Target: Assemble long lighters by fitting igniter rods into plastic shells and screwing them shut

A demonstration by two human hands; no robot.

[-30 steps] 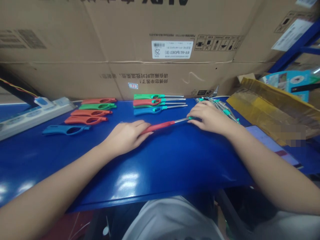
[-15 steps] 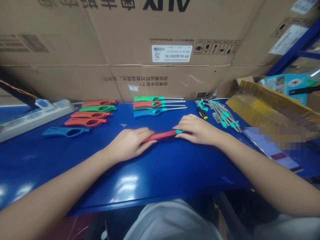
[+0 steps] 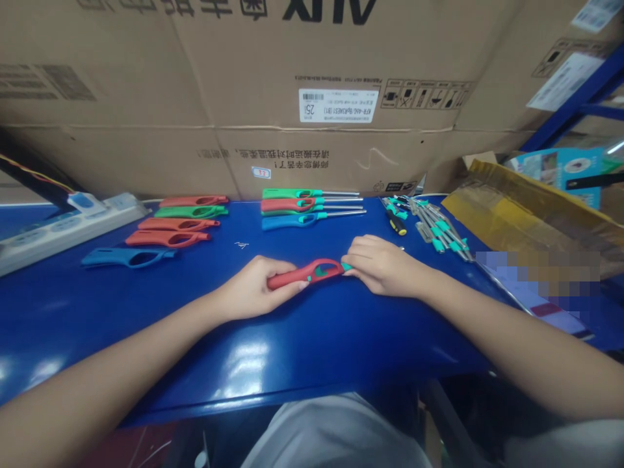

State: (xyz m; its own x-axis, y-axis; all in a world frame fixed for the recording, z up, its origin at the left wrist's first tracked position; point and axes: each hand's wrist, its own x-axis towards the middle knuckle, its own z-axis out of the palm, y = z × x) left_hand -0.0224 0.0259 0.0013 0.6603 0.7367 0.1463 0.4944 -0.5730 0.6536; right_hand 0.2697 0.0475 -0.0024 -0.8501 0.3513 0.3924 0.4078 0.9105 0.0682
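My left hand (image 3: 260,289) is wrapped round the body of a red gas lighter (image 3: 287,277), whose trigger opening faces up and shows a green trigger. At the lighter's front end, my right hand (image 3: 383,265) pinches the teal collar of a metal lighter tube (image 3: 346,266); most of the tube is hidden by the fingers, with its tip just showing beyond them. Behind my hands lie several lighters with tubes fitted, among them a blue lighter (image 3: 288,221). To the left are several lighter bodies without tubes, a blue lighter body (image 3: 127,257) nearest.
Loose lighter tubes with teal collars (image 3: 441,225) are piled at the back right beside a black-and-yellow screwdriver (image 3: 396,223). A white power strip (image 3: 68,227) stands at the left. Tiny pins (image 3: 241,245) lie mid-table. A large cardboard box (image 3: 253,97) walls off the back.
The red lighter has been rolled so its trigger opening now shows, and it sits slightly lower. My right hand has shifted a little down and right, still at the teal collar.
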